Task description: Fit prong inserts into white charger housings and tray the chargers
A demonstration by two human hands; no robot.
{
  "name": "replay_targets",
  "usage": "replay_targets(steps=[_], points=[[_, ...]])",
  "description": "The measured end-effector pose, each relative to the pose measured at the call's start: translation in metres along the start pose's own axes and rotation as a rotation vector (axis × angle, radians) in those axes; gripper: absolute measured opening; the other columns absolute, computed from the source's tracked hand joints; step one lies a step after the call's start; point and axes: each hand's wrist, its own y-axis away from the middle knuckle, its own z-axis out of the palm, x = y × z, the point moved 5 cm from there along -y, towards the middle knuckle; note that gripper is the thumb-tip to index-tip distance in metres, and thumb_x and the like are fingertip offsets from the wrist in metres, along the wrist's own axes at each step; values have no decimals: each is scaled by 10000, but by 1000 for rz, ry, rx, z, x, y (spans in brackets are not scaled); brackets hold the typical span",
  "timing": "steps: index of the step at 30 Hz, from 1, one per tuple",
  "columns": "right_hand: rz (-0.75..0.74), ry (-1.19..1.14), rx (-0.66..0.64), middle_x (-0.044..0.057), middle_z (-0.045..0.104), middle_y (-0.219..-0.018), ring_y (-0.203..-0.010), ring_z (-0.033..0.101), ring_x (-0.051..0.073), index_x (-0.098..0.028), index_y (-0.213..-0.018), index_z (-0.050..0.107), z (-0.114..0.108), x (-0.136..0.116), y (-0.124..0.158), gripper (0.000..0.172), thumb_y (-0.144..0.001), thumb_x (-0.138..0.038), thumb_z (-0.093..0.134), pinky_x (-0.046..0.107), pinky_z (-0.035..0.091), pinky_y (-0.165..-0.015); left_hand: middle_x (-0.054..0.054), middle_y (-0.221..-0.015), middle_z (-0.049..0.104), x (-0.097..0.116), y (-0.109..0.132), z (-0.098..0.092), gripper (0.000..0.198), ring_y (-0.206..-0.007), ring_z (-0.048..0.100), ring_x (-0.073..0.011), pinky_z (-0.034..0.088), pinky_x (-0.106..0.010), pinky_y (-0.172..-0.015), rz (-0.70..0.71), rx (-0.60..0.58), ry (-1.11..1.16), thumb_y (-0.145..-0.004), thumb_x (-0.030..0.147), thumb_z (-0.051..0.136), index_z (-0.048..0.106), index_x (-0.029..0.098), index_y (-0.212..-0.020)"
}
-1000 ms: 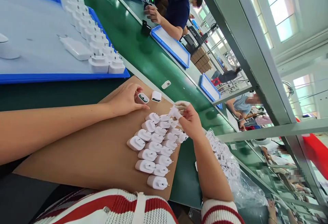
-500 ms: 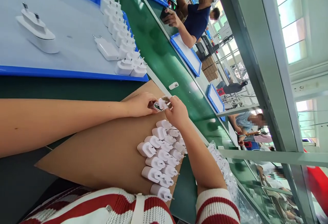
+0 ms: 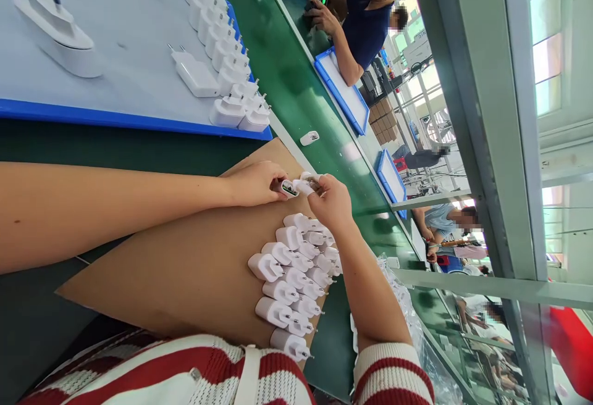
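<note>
From left: blue-rimmed, pale-bottomed tray point(image 3: 115, 120) w/ one large white plastic two-pin plug point(image 3: 58, 34) standing pins up, a flat white plastic plug point(image 3: 197, 76) lying down & white two-pin plugs point(image 3: 215, 34) in rows along its far right edge; below it, brown cardboard sheet point(image 3: 176, 263), pointed at the wearer's L; over its far part the L hand point(image 3: 257, 184), fingers closed round a white plastic oval casing point(image 3: 290, 189), green showing inside; casing's open end faces the R hand, oval's long axis slanting down to R; L hand has it, R hand is just beside.

Next R, a cluster of white two-pin plugs point(image 3: 290, 275) on the cardboard, nearer the wearer; white stuff point(image 3: 302, 186) at the R hand's point(image 3: 331, 201) fingertips hugs the opening's R edge, small part or finger covers, can't tell; so R grip narrow, but what it holds is unclear; beyond, small white oval part point(image 3: 309, 138) on the green belt point(image 3: 282, 84); far R, clear plastic bag point(image 3: 398, 288) past the R forearm.
</note>
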Motion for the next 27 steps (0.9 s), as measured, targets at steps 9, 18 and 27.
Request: replay_targets(steps=[9, 18, 27], points=[[-147, 351, -147, 28, 612, -840, -784, 531, 192, -208, -785, 679, 19, -19, -7, 211, -843, -40, 564, 295, 329, -667, -57, -812, 703, 1, 0, -1, 278, -800, 649, -264, 430, -348, -691, 37, 4, 74, -757, 491, 674, 664, 215, -725], [-133, 494, -147, 74, 623, -951, -878, 578, 208, -187, -851, 741, 12, -29, 0, 230, -888, -52, 559, 301, 395, -750, -62, -812, 716, -5, -1, 1, 312, -824, 658, -273, 402, -341, -664, -42, -12, 45, -746, 520, 682, 655, 212, -704], [-173, 590, -199, 84, 669, -899, -814, 605, 202, -179, -872, 773, 21, -32, -8, 258, -868, -41, 555, 292, 350, -670, -54, -801, 710, 2, 0, -2, 320, -800, 641, -249, 404, -333, -689, -12, 14, 54, -744, 511, 679, 645, 198, -690]])
